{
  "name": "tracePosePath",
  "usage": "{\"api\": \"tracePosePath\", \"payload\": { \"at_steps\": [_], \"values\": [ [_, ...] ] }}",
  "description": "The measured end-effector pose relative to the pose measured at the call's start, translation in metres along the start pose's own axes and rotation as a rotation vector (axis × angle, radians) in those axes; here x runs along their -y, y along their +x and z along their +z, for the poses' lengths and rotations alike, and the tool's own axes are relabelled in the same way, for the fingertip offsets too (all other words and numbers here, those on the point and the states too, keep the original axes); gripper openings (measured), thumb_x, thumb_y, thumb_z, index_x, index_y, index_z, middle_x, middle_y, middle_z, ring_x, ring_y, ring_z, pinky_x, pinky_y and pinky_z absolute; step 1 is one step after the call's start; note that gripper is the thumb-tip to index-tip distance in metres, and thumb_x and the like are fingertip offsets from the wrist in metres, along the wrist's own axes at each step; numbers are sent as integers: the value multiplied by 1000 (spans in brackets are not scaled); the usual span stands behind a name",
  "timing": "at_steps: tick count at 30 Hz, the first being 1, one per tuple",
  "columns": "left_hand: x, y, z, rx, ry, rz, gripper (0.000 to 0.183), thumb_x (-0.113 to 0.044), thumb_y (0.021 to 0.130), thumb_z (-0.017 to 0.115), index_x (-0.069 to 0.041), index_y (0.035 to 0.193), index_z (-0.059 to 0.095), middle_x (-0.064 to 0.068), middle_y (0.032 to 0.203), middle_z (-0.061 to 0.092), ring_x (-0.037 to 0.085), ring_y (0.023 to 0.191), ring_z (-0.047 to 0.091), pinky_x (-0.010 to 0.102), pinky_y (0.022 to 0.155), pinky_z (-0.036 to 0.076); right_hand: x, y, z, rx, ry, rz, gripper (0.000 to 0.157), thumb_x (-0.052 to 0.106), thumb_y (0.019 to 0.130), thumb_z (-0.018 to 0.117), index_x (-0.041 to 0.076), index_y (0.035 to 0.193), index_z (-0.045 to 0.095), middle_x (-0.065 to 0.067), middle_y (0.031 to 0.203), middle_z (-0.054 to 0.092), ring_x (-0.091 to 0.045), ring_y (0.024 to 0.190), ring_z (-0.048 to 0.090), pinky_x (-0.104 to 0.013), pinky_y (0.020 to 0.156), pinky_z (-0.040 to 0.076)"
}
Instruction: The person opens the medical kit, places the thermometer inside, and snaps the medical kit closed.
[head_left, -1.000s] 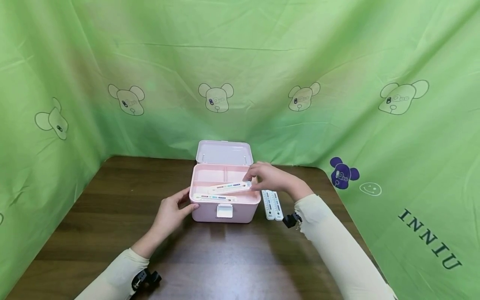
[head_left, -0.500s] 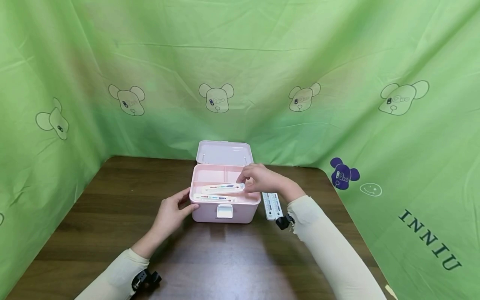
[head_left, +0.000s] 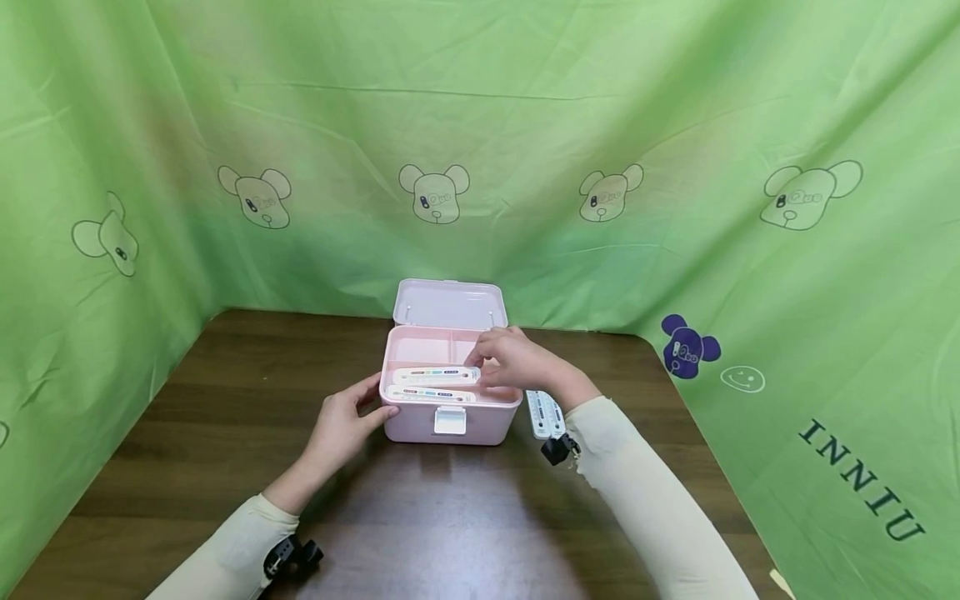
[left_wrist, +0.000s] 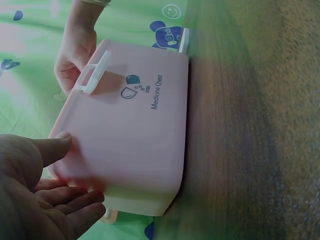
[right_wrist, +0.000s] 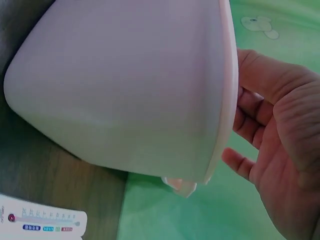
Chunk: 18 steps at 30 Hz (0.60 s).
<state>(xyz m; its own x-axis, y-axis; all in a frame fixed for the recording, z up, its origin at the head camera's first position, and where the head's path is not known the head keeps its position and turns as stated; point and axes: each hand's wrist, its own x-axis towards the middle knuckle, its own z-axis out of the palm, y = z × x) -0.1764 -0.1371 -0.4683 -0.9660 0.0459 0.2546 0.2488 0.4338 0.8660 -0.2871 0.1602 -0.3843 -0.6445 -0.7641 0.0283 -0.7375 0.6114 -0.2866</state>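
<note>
Green sheeting (head_left: pixel 525 108) hangs in soft folds behind and on both sides of a dark, wood-grained worktop (head_left: pixel 202 408). It bears outlined bear heads (head_left: pixel 435 196), a purple bear (head_left: pixel 684 354), a white smiley (head_left: pixel 742 379) and the letters INNIU (head_left: pixel 861 479). Pale light gleams on the worktop's near middle.

this looks like a curtained-off recording booth: creased green cloth (head_left: pixel 517 67) printed with bear heads (head_left: pixel 437 198) hangs behind and along both sides of a dark wood-grain table (head_left: pixel 240 383), and small black cameras (head_left: pixel 281 559) are worn at both cream sleeves (head_left: pixel 652 492). the cloth hides what sort of room lies beyond.
</note>
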Motion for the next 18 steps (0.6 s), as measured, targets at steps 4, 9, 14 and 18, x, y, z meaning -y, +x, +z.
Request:
{"api": "tracePosePath", "payload": {
  "at_steps": [4, 9, 14, 18],
  "values": [
    [0, 0, 1, 1, -3, 3, 62, -16, 87, 84, 1, 141, 60, 18, 130, 69, 30, 119, 68, 45, 98, 57, 5, -1, 2, -24, -18, 18, 26, 21, 83, 84, 18, 109, 78, 8, 107, 68, -17, 109, 58, -45, 97, 35],
    [-1, 0, 0, 1, 0, -4, 62, -17, 87, 84, 0, 141, 60, 18, 131, 69, 29, 120, 67, 44, 99, 57, 9, -2, 7, -52, -48, 21, 26, 23, 83, 85, 19, 108, 79, 8, 101, 67, -15, 103, 59, -45, 99, 35],
    [0, 0, 0, 2, 5, 1, 62, -17, 87, 83, -1, 142, 60, 17, 131, 69, 29, 120, 67, 44, 99, 57, 11, 0, 13, -82, -100, 12, 25, 23, 80, 81, 22, 105, 80, 8, 95, 66, -14, 99, 59, -44, 96, 36],
    [0, 0, 0, 0, -1, 1, 61, -17, 87, 83, -1, 141, 60, 17, 130, 69, 29, 120, 68, 44, 99, 57, 14, -1, 15, -99, -131, 8, 28, 23, 78, 79, 22, 106, 80, 7, 96, 67, -17, 101, 59, -44, 95, 37]
  ]
}}
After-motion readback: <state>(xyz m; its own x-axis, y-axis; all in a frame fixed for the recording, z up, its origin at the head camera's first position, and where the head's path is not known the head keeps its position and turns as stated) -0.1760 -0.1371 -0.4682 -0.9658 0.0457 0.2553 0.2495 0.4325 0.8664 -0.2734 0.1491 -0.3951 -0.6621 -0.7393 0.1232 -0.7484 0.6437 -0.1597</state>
